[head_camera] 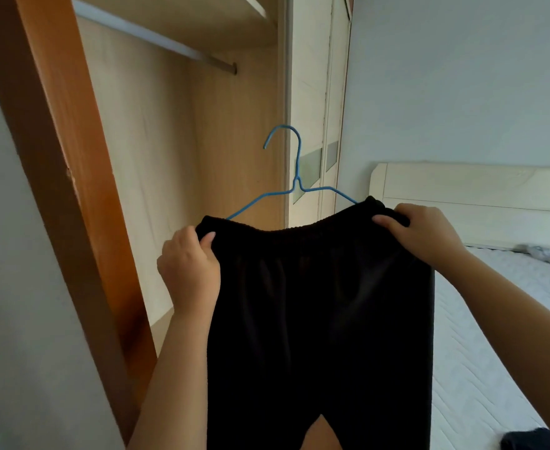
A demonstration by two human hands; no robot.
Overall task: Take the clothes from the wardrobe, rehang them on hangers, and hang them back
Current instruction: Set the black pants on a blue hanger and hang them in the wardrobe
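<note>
Gripping one pair of black trousers point(319, 303) at centre frame, the left hand point(189, 264) and right hand point(419, 232) each pinch a waistband corner, fabric hiding the lower part of the one blue hanger point(296, 177). One wardrobe rail point(156, 40) upper left; one bed point(494, 319) at right.

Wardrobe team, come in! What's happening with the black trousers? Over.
Left grip, right grip: each holds a waistband end. Black trousers stretched on blue hanger, not yet on rail. Nothing seen blocking the rail. Over.
</note>
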